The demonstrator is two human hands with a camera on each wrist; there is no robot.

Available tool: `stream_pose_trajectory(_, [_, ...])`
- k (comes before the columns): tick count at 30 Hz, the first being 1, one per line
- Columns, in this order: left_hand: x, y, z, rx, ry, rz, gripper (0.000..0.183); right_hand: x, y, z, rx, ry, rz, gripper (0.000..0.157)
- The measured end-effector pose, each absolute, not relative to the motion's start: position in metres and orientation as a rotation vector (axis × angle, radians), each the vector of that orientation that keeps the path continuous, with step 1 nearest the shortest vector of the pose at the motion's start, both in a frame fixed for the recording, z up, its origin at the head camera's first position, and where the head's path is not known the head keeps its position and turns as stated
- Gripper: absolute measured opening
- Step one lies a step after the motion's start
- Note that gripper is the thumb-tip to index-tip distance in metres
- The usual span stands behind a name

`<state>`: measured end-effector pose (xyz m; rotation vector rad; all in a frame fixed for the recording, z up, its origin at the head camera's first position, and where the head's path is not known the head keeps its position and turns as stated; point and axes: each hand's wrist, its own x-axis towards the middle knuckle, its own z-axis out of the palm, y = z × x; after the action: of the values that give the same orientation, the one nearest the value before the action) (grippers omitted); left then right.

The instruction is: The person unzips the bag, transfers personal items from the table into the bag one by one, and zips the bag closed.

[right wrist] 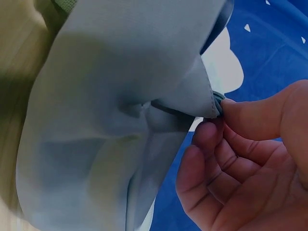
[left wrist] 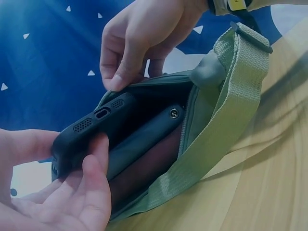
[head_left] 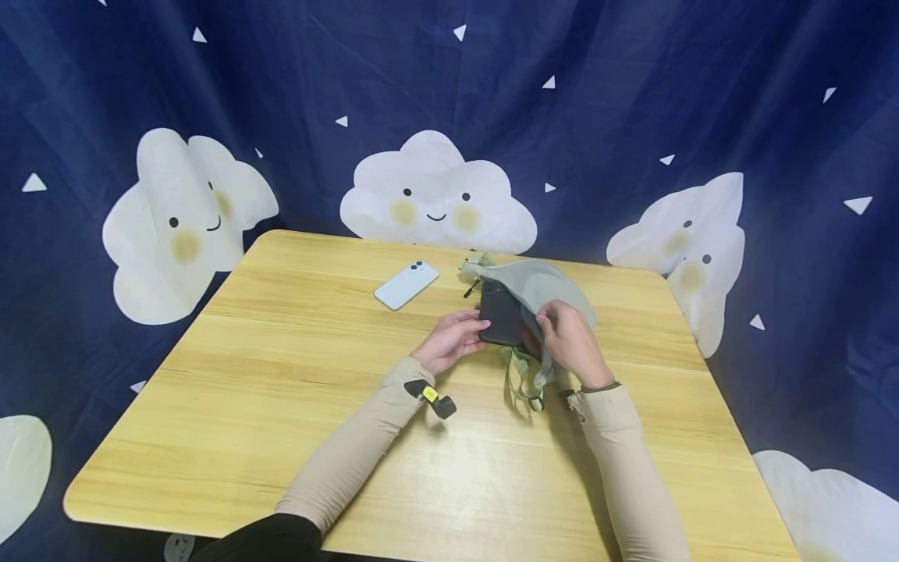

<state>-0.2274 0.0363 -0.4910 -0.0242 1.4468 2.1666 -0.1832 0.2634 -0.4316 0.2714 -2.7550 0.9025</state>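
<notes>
Head view: at the left side of the grey bag (head_left: 555, 282), the black phone (head_left: 500, 314) is gripped by the left hand (head_left: 452, 340); the rim (left wrist: 163, 79), pinched by the right hand (head_left: 572, 340), is best held wide against snagging.

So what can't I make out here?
Right wrist view: contents of the bag, hidden by its outer wall.
Left wrist view: bag's floor, hidden by shadow and snap-buttoned item; part of the left hand, cut off by left edge.
Head view: screen of pale phone, which lies camera-side up.
</notes>
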Motion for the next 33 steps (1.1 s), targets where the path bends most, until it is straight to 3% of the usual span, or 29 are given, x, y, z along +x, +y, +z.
stream_pose_trajectory(33, [-0.214,0.078,-0.487,-0.032,1.403,2.230,0.047,-0.183,0.261,-0.431,0.284,-2.746,0.880,0.010])
